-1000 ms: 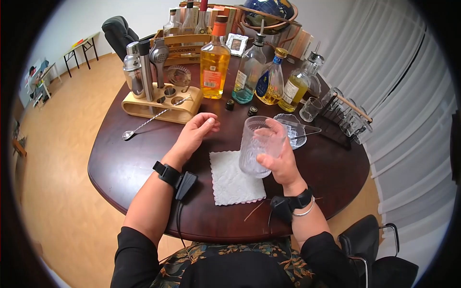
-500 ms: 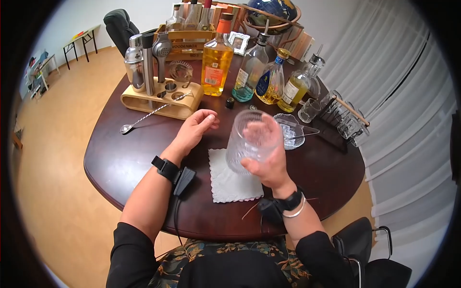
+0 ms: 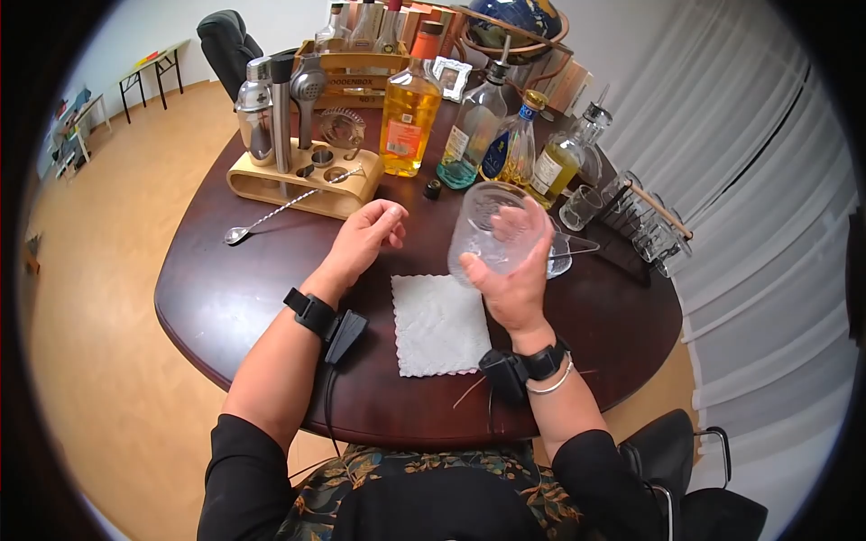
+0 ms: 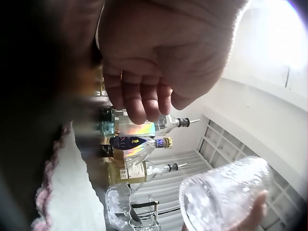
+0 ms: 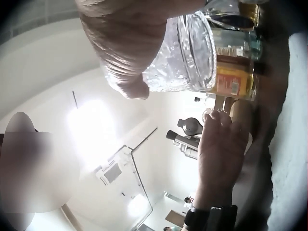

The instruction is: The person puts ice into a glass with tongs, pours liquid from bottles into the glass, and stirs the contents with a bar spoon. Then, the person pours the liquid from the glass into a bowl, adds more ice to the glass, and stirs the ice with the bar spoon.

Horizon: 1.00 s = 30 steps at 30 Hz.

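A clear textured mixing glass [image 3: 478,239] is in my right hand [image 3: 519,288], thumb on the near side and fingers round the far side. It is raised above the table with its open mouth tilted up toward the head camera. In the left wrist view the glass [image 4: 226,197] shows its patterned wall. My left hand [image 3: 368,236] is apart from it on the left, fingers loosely curled with nothing in them. Below lies a white scalloped cloth [image 3: 440,329]. Behind the right hand, a glass dish [image 3: 561,261] with tongs [image 3: 582,244] is partly hidden.
A wooden bar-tool stand [image 3: 298,198] holds a shaker [image 3: 257,122], with a twisted bar spoon [image 3: 271,214] leaning on it. Several bottles stand behind the hands, including an amber bottle [image 3: 410,126]. At right is a glass rack [image 3: 645,225]; a black cap [image 3: 432,189] sits near the bottles.
The mixing glass went left over the cloth, then rose and moved away to the right, tilting its mouth more toward the head camera. My left hand has stayed almost still.
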Motion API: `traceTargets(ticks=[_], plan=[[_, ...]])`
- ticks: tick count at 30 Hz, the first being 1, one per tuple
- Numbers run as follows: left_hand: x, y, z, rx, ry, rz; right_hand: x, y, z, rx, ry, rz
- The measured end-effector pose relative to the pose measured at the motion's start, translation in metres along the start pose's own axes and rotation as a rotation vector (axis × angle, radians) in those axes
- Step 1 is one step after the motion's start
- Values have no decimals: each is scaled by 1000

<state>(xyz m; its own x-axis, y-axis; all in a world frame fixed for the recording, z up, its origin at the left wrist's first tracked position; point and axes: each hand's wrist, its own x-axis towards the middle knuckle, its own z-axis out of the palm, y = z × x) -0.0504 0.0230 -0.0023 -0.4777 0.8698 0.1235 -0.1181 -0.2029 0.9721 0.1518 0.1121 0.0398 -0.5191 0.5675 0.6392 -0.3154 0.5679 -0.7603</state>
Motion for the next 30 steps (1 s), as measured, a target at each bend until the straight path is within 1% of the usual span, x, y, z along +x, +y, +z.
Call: traceTargets(ticks=[2, 3, 6, 7, 8, 10, 13, 14, 16, 17, 18, 20, 21, 24, 25, 27, 28, 29, 30], plan=[[1, 4, 1, 45, 10, 69, -1, -4, -8, -66, 42, 90], [0, 4, 3, 64, 18, 98, -8, -13, -13, 120, 6, 253], [0, 4, 6, 113, 13, 73, -22, -19, -16, 253, -222, 238], [0, 2, 9, 81, 16, 68, -22, -21, -5, 284, -194, 213], [1, 0, 9, 62, -5, 54, -17, -17, -1, 167, -183, 114], [1, -2, 6, 23, -36, 43, -3, -3, 6, 93, -7, 19], [-1, 2, 6, -28, -33, 48, 0, 7, -12, 34, 115, 130], [0, 2, 5, -51, -34, 53, -3, 3, -17, 110, 61, 167], [1, 0, 4, 20, -18, 122, -16, -4, -28, 251, -35, 266], [2, -2, 4, 32, -20, 137, -16, -1, -28, 343, -135, 210], [4, -5, 4, 50, -28, 149, -16, 1, -24, 317, -124, 142], [5, -9, 2, 66, -35, 112, -7, 1, -5, 271, -91, 0], [5, -9, 1, 78, -36, 98, -1, 6, -2, 185, 6, -14], [0, 0, 3, 70, -10, 126, 5, 19, -15, -107, 100, 14], [2, 1, 2, 79, 1, 157, -2, 22, -20, 38, 95, 73], [4, -7, 1, 91, 19, 200, -12, 6, -19, 200, -17, 134], [4, -9, 1, 63, 12, 170, -17, -4, -20, 277, -63, 174], [5, -10, 0, 37, -3, 137, -18, -9, -16, 291, -87, 174], [5, -9, 1, 15, -23, 103, -13, -9, -9, 226, -86, 78]])
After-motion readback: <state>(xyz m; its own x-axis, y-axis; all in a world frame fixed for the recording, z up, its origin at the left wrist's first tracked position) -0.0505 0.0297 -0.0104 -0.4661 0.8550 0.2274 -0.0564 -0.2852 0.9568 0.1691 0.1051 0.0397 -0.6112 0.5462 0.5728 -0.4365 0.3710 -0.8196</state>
